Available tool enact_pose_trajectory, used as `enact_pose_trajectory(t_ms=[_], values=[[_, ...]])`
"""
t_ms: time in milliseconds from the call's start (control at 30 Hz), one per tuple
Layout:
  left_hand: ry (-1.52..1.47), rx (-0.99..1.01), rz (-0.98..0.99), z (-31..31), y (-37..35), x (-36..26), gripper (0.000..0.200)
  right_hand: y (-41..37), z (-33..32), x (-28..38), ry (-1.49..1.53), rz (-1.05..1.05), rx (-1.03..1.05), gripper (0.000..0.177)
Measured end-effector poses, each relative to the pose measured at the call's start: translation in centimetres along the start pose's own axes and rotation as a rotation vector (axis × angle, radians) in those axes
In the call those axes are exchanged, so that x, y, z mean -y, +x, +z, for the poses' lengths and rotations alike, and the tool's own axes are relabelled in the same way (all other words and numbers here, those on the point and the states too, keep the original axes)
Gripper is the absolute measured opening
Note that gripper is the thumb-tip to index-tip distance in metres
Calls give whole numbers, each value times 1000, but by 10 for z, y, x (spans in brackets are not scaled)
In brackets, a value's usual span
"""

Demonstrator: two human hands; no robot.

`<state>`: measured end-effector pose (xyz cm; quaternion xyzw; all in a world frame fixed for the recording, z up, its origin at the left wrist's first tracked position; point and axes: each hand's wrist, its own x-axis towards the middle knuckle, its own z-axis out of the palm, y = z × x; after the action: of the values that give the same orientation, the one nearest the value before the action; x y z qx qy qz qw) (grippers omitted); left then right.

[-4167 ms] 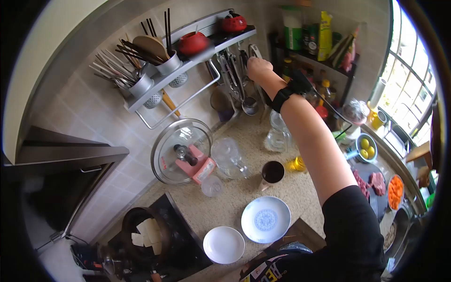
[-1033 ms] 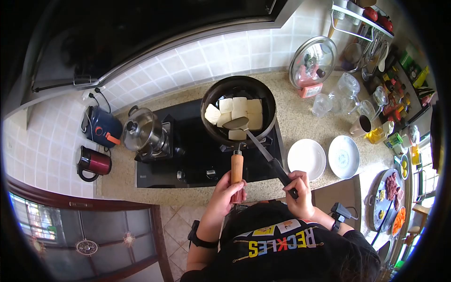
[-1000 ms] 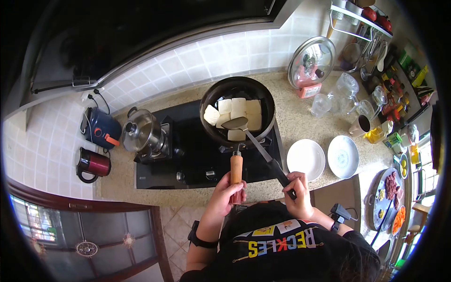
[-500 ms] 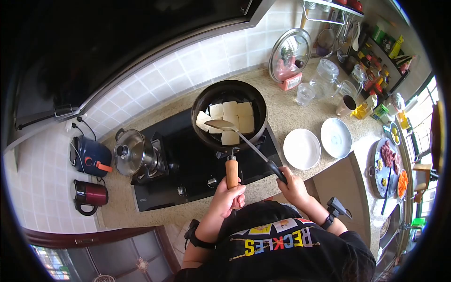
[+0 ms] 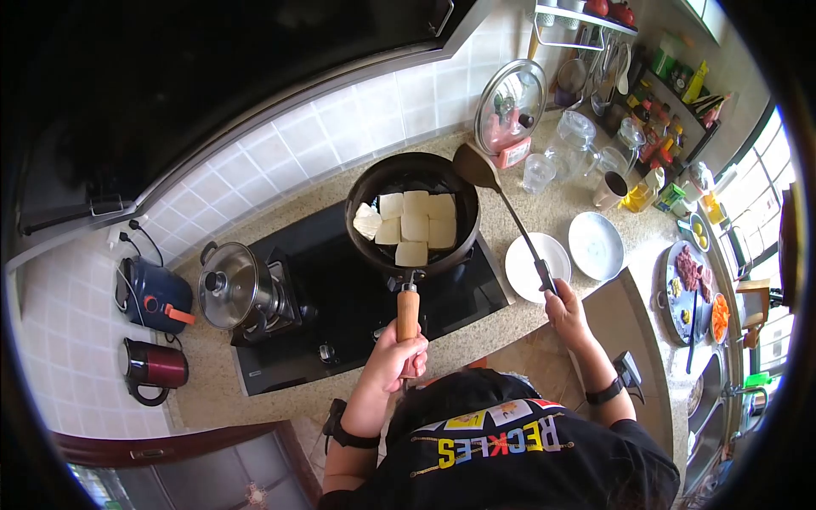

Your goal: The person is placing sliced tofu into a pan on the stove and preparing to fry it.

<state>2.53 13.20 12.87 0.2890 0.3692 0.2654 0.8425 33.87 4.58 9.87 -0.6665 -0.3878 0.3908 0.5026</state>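
Observation:
My left hand is closed around the wooden handle of a dark wok, which sits on the black gas stove. Inside the wok lie several pale slabs of tofu close together; one at the left looks broken. In my right hand is the handle of a spatula. Its broad blade is raised past the wok's right rim, apart from the tofu, and its shaft crosses above a white plate.
A lidded steel pot stands on the left burner, beside a kettle. To the right are a white bowl, glass jugs and a board with raw meat. A glass lid leans upright behind.
My right hand has swung the spatula out of the wok to the right, off the tofu. My left hand stays on the wok handle. The whole view has shifted slightly.

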Motion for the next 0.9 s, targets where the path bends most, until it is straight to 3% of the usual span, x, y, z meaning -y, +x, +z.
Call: enact_pose_trajectory(t_ms=[200,300,333,433,533,900], values=[[23,-21,11,2,0,0,21,8,0,-25,23,97,130,10],[11,-22,8,1,-1,1,21,12,4,-45,-210,-66,175,9],[4,-12,6,1,0,1,22,6,5,-44,-58,123,241,10],[1,4,0,2,0,0,23,-4,9,-33,112,249,337,17],[3,-8,8,7,1,3,23,-6,16,-28,38,114,377,20],[-20,-29,76,17,14,27,25,8,11,-9,240,74,252,7]])
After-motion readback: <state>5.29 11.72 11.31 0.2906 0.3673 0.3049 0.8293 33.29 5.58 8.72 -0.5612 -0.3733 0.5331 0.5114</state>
